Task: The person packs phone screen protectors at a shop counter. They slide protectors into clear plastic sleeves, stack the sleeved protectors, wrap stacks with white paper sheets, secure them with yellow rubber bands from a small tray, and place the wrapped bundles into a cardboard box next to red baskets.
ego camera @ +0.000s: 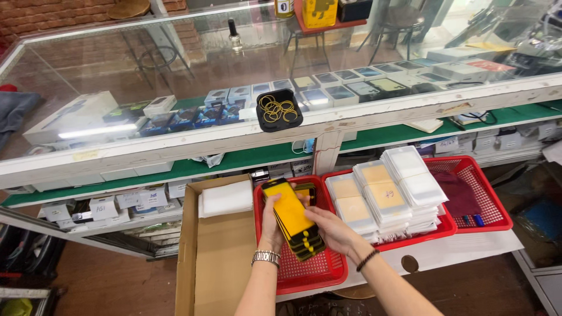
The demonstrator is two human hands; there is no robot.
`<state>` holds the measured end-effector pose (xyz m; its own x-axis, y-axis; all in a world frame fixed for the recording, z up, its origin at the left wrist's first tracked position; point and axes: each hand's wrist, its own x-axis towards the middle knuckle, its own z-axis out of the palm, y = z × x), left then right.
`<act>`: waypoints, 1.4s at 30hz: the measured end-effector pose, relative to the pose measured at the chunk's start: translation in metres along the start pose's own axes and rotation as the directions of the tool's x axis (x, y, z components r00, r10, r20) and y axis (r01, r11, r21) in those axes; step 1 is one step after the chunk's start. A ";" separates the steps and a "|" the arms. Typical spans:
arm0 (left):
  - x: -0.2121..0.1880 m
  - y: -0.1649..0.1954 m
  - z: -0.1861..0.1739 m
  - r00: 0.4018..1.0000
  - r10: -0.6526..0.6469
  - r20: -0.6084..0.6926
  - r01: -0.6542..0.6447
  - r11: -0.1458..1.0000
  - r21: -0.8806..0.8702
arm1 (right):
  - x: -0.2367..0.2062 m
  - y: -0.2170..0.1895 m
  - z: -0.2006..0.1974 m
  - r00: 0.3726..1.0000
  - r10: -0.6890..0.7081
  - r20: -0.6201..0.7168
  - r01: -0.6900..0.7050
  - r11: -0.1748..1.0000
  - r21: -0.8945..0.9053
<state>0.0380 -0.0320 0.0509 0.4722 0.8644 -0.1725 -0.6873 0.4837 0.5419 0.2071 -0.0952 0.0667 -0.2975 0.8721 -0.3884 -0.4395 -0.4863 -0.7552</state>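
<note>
Both hands clamp 1 stack of yellow-and-black screen protectors (pixel 295 219): left hand (pixel 271 225) beneath, right hand (pixel 331 229) alongside, above the red basket (pixel 310 272); squaring them needs steady grip.

Rubber bands (pixel 278 109) — cardboard box (pixel 214 257)

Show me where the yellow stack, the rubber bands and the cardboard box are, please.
yellow stack (pixel 291 212): head view, on the yellow face of the top piece.
rubber bands (pixel 277 108): head view, on the bands lying in the black tray.
cardboard box (pixel 218 263): head view, on the bare brown floor inside.
</note>
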 end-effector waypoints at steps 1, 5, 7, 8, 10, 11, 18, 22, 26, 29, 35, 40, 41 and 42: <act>0.004 0.001 0.007 0.998 0.054 -0.022 -0.055 0.998 -0.024 | -0.011 0.003 0.003 0.997 0.060 -0.039 -0.054 0.987 0.154; 0.000 0.012 0.045 0.966 0.249 -0.075 -0.220 0.936 0.275 | -0.039 0.022 0.017 0.984 0.178 -0.001 -0.136 0.754 0.643; -0.017 0.010 0.069 0.963 0.268 0.000 -0.243 0.872 0.425 | -0.038 0.026 0.016 0.987 0.154 0.036 -0.131 0.671 0.730; -0.027 0.007 0.082 0.961 0.274 0.036 -0.255 0.831 0.494 | -0.034 0.027 0.013 0.989 0.142 0.033 -0.121 0.669 0.734; -0.047 0.005 0.105 0.924 0.334 0.187 -0.361 0.599 0.715 | -0.029 0.028 0.006 0.993 0.101 0.060 -0.112 0.657 0.746; -0.056 0.007 0.114 0.899 0.346 0.268 -0.410 0.454 0.791 | -0.028 0.028 0.002 0.994 0.071 0.089 -0.113 0.649 0.753; -0.088 0.014 0.136 0.746 0.379 0.547 -0.599 0.023 0.801 | -0.031 0.039 0.003 0.980 0.010 0.200 -0.166 0.599 0.783; -0.081 0.005 0.120 0.737 0.478 0.477 -0.536 -0.016 0.844 | -0.039 0.042 0.017 0.970 -0.080 0.228 -0.099 0.729 0.677; -0.058 0.010 0.095 0.835 0.547 0.055 -0.251 0.291 0.923 | -0.052 0.030 0.019 0.998 0.069 0.013 -0.071 0.982 0.177; -0.048 0.016 0.083 0.873 0.443 -0.205 -0.076 0.539 0.839 | -0.059 0.014 0.019 0.999 -0.031 0.020 0.035 0.957 -0.290; -0.034 0.001 0.081 0.859 0.374 -0.351 -0.003 0.687 0.726 | -0.060 -0.014 0.031 1.000 0.019 0.018 -0.003 0.786 -0.618; -0.032 -0.017 0.057 0.959 0.096 -0.265 0.084 0.800 0.595 | -0.063 -0.032 0.035 0.990 -0.109 -0.089 -0.004 0.606 -0.795; -0.031 -0.018 0.053 0.973 -0.012 -0.232 0.138 0.831 0.539 | -0.064 -0.036 0.037 0.988 -0.130 -0.078 -0.003 0.497 -0.868; -0.030 -0.017 0.049 0.968 -0.025 -0.249 0.133 0.895 0.427 | -0.063 -0.042 0.039 0.987 -0.148 -0.066 -0.005 0.381 -0.924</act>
<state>0.0630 -0.0725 0.0872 0.3368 0.8592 -0.3853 -0.3166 0.4887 0.8130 0.2113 -0.1322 0.1432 -0.1725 0.9361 -0.3066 0.6175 -0.1398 -0.7741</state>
